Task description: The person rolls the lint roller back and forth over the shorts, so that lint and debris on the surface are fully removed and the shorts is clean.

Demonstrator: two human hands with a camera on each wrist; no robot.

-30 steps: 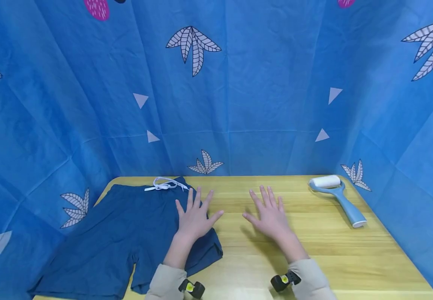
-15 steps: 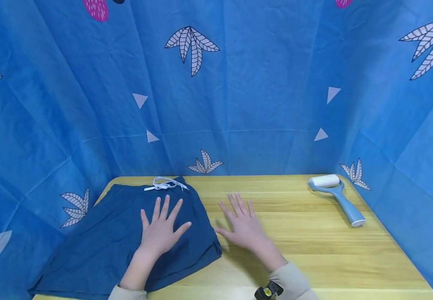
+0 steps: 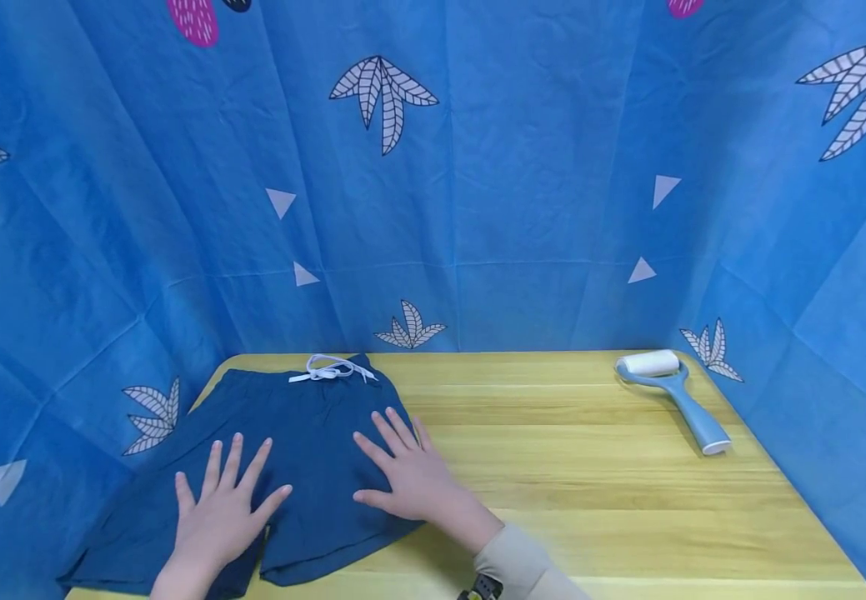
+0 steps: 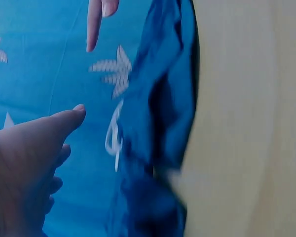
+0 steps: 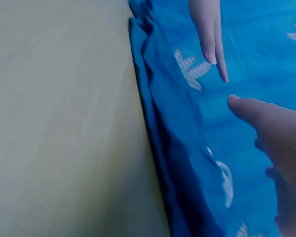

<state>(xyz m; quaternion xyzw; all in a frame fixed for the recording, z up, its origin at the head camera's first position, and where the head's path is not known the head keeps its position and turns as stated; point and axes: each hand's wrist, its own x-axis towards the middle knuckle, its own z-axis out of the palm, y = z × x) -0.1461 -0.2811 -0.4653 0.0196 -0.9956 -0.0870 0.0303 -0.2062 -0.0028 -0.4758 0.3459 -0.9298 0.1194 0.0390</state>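
Observation:
Dark blue shorts lie spread at the left of the wooden table, waistband at the back and a white drawstring tied in a bow there. My left hand is over the left leg of the shorts, its fingers spread and straight. Over the right leg is my right hand, also with spread fingers. Both wrist views show a gap between the hands and the cloth, and neither hand holds anything. In the left wrist view the thumb points toward the other hand.
A lint roller with a white roll and a light blue handle lies at the table's back right. Bare wood stretches between it and the shorts. A blue patterned curtain hangs behind and along both sides.
Both hands have swept left and toward me, from the table's middle to above the shorts, fingers spread throughout. The shorts and the lint roller have stayed in place.

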